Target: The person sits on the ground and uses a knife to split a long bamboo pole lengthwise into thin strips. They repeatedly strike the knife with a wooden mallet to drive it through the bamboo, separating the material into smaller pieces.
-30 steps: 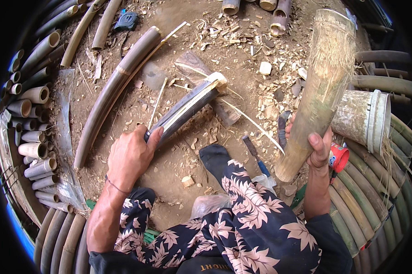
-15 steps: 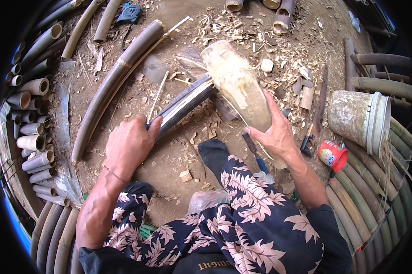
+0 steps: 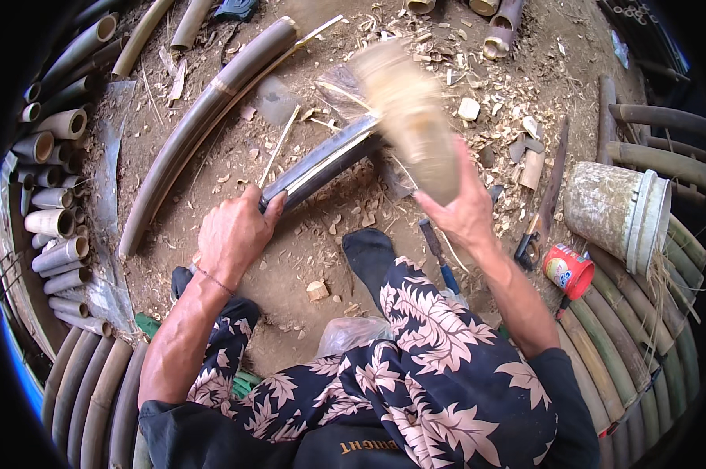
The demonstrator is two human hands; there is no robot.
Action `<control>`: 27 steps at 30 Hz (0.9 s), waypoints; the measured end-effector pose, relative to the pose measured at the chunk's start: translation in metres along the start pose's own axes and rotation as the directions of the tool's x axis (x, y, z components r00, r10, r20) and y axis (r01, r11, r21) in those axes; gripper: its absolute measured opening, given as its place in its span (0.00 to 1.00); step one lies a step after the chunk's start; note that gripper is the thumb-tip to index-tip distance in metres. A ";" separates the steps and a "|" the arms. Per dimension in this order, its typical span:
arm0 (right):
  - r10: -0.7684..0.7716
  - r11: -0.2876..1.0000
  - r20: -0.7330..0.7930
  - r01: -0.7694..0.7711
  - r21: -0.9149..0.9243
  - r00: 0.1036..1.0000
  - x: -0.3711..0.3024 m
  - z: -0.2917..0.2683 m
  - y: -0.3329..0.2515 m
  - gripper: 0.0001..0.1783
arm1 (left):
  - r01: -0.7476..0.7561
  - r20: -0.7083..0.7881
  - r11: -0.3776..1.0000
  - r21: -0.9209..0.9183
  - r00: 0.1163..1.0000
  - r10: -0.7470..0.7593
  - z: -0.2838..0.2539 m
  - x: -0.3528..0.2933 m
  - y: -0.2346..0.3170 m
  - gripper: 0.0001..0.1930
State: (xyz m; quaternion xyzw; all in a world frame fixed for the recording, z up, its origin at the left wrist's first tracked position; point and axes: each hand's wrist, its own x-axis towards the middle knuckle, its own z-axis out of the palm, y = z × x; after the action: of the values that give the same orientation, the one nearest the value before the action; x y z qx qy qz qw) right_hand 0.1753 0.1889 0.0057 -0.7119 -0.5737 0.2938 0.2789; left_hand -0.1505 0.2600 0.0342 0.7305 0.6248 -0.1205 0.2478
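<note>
My left hand (image 3: 236, 233) is closed around the near end of a dark bamboo length (image 3: 318, 168) with a pale stripe along its side. This piece slants away to the right, its far end beside a wooden block (image 3: 341, 92) on the ground. In my right hand (image 3: 464, 205) is a thick pale wooden club (image 3: 408, 109), smeared by motion, its far part beside and overlapping the bamboo's far end. I cannot tell whether the two touch. Left of them lies a long brown bamboo pole (image 3: 204, 125) with a split-off strip along it.
Chips cover the dirt around the block. A chisel-like tool with a blue handle (image 3: 447, 277) lies by my foot. To the right are a saw (image 3: 552, 180), a red container (image 3: 568, 271) and a dirty white bucket (image 3: 607, 209). Cut bamboo tubes (image 3: 62, 123) are stacked at left.
The club has gone from fairly sharp to blurred at the bamboo's far end. My left hand keeps its hold, sitting slightly farther right and higher in the picture. The whole view has shifted a little.
</note>
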 end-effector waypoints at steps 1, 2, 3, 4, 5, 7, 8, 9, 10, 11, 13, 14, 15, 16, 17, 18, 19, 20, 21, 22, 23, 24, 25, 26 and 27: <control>-0.059 0.986 0.071 0.069 -0.149 0.996 0.004 -0.003 0.001 0.59 | 0.002 0.004 1.000 -0.002 1.000 -0.002 0.001 0.001 -0.004 0.26; -0.104 0.946 0.150 0.145 -0.289 0.983 0.006 -0.006 0.001 0.59 | -0.024 0.004 1.000 -0.003 1.000 0.024 0.002 0.001 -0.006 0.26; -0.113 0.969 0.102 0.132 -0.207 0.988 -0.001 -0.005 -0.003 0.59 | -0.036 0.010 0.999 -0.008 0.999 0.036 0.007 -0.001 -0.008 0.26; -0.084 0.994 0.030 0.086 -0.074 0.996 0.001 0.000 -0.006 0.58 | -0.048 0.017 0.999 -0.013 0.999 0.048 0.010 -0.003 -0.008 0.26; -0.043 0.997 -0.036 0.045 0.064 0.998 0.004 0.008 -0.012 0.58 | -0.026 -0.010 1.000 -0.009 1.000 0.026 0.009 0.005 -0.007 0.26; 0.013 0.996 -0.047 -0.009 0.089 0.999 0.001 0.014 -0.009 0.58 | -0.013 0.000 0.998 -0.067 1.000 0.013 0.010 0.010 -0.005 0.23; -0.047 0.999 0.010 0.047 -0.022 0.999 0.002 0.014 -0.003 0.58 | -0.023 -0.005 0.998 -0.064 1.000 0.023 0.016 0.009 -0.007 0.23; -0.111 0.985 0.067 0.119 -0.125 0.992 0.012 0.014 0.001 0.58 | -0.015 0.003 0.998 -0.064 1.000 0.015 0.020 0.011 -0.009 0.23; -0.169 0.955 0.128 0.194 -0.224 0.977 0.019 0.013 0.003 0.59 | -0.007 0.009 0.998 -0.065 1.000 0.008 0.025 0.010 -0.010 0.24; -0.116 0.970 0.078 0.130 -0.207 0.990 0.009 0.010 0.000 0.59 | 0.001 0.015 0.998 -0.066 1.000 0.000 0.025 0.011 -0.010 0.24; -0.048 0.998 0.027 0.049 -0.038 0.998 0.006 0.020 -0.006 0.59 | -0.019 0.014 0.996 -0.085 1.000 0.020 0.030 0.019 -0.014 0.24; -0.001 0.999 0.008 0.001 0.049 1.000 0.002 0.025 -0.009 0.59 | -0.028 0.021 0.995 -0.093 0.999 0.030 0.033 0.016 -0.016 0.24; -0.003 0.989 0.124 0.022 -0.148 0.992 0.005 0.031 -0.008 0.60 | -0.033 0.006 0.996 -0.082 0.999 0.034 0.036 0.016 -0.023 0.24; -0.032 0.985 0.123 0.053 -0.166 0.992 0.005 0.027 -0.009 0.59 | -0.029 0.017 0.997 -0.077 0.999 0.031 0.040 0.014 -0.024 0.25; -0.061 0.980 0.122 0.083 -0.184 0.991 0.004 0.022 -0.012 0.59 | -0.025 0.029 0.997 -0.073 0.999 0.027 0.043 0.011 -0.025 0.26; -0.091 0.973 0.134 0.117 -0.199 0.987 0.004 0.021 -0.013 0.59 | -0.010 0.044 0.997 -0.071 0.999 0.013 0.049 0.008 -0.024 0.27; -0.145 0.988 0.040 0.147 -0.043 0.989 0.002 0.024 -0.014 0.58 | -0.006 0.043 0.998 -0.068 0.999 0.009 0.052 0.008 -0.023 0.27; -0.091 0.994 0.072 0.094 -0.047 0.993 0.005 0.029 -0.015 0.57 | -0.007 0.019 0.997 -0.074 1.000 0.009 0.052 0.012 -0.024 0.27; -0.021 0.998 0.094 0.027 -0.061 0.995 0.006 0.033 -0.019 0.57 | -0.025 0.002 0.996 -0.080 1.000 0.025 0.051 0.021 -0.024 0.27; 0.048 0.996 0.114 -0.040 -0.076 0.992 0.006 0.035 -0.021 0.57 | -0.042 -0.017 0.995 -0.086 0.999 0.041 0.050 0.025 -0.024 0.27; 0.023 0.962 0.214 0.037 -0.270 0.977 0.006 0.034 -0.018 0.57 | -0.041 0.015 0.997 -0.064 0.999 0.042 0.049 0.020 -0.023 0.28; -0.005 0.976 0.167 0.041 -0.213 0.986 -0.001 0.036 -0.022 0.58 | -0.040 0.040 0.999 -0.034 0.998 0.041 0.045 0.015 -0.027 0.28; -0.053 0.985 0.129 0.074 -0.157 0.990 -0.006 0.033 -0.022 0.59 | -0.021 0.051 1.000 -0.014 0.998 0.022 0.044 0.012 -0.023 0.29; -0.099 0.989 0.088 0.108 -0.101 0.991 -0.004 0.032 -0.022 0.60 | -0.002 0.061 1.000 0.007 0.998 0.002 0.043 0.009 -0.020 0.29; -0.073 0.996 0.060 0.076 -0.053 0.996 -0.010 0.030 -0.031 0.59 | 0.033 0.088 0.999 -0.019 0.996 -0.031 0.023 -0.007 -0.017 0.29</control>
State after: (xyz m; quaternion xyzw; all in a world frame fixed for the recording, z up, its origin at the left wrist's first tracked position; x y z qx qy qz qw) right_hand 0.1312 0.1864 0.0093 -0.6887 -0.6156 0.2874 0.2532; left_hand -0.1655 0.2432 0.0144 0.7119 0.6260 -0.1502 0.2807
